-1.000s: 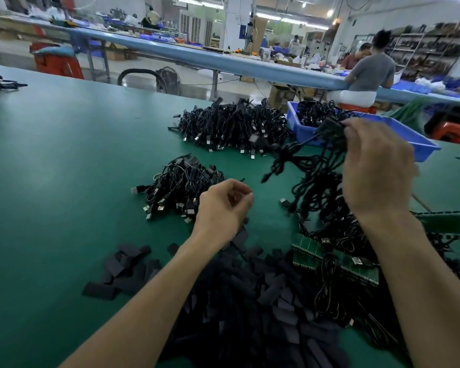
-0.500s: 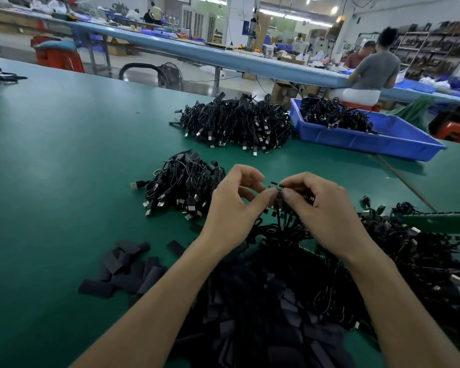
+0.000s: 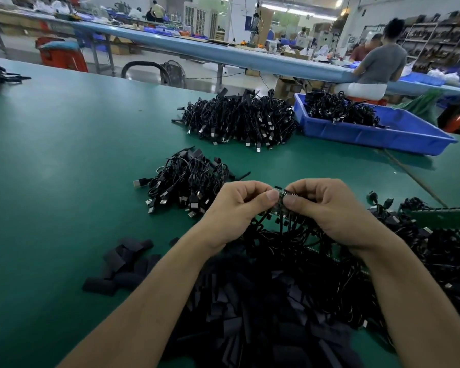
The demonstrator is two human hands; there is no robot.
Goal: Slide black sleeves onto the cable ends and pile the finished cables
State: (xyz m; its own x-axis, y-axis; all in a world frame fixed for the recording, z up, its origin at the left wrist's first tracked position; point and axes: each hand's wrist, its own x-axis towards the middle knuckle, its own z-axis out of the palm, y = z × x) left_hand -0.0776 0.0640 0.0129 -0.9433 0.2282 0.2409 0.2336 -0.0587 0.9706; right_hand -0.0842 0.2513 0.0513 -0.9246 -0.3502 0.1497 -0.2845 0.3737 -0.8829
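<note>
A head-worn view looks down on a wide green desk (image 3: 64, 155) in a busy workshop. Near the middle, a person's left hand (image 3: 237, 208) and right hand (image 3: 329, 211) meet thumb to thumb, backs of the hands up. Each grip is pinching one side of a small dark green circuit-board strip (image 3: 280, 201), the left at the strip's nine o'clock and the right at its three o'clock. Thin black cables (image 3: 282, 235) hang from the strip into a tangle beneath the hands. Whether a sleeve is on it cannot be told. At six o'clock from the hands, between the forearms, lies a big heap of flat black sleeves (image 3: 250, 314). A few loose black sleeves (image 3: 122, 264) lie apart at eight o'clock. At ten o'clock, just beside the left hand, sits a small pile of coiled black cables with silver plugs (image 3: 189, 181). At twelve o'clock, farther back, is a larger pile of similar cables (image 3: 239, 118). Just beside it, at one o'clock, a shallow blue plastic tray (image 3: 369, 136) holds more coiled cables (image 3: 340, 107). At three o'clock lies a mass of tangled black cables (image 3: 436, 251) with a long green circuit-board panel (image 3: 446, 215) on it. Beyond the desk at one o'clock, a person in a grey shirt (image 3: 383, 59) sits, back turned, at a long pale blue desk (image 3: 197, 49).
</note>
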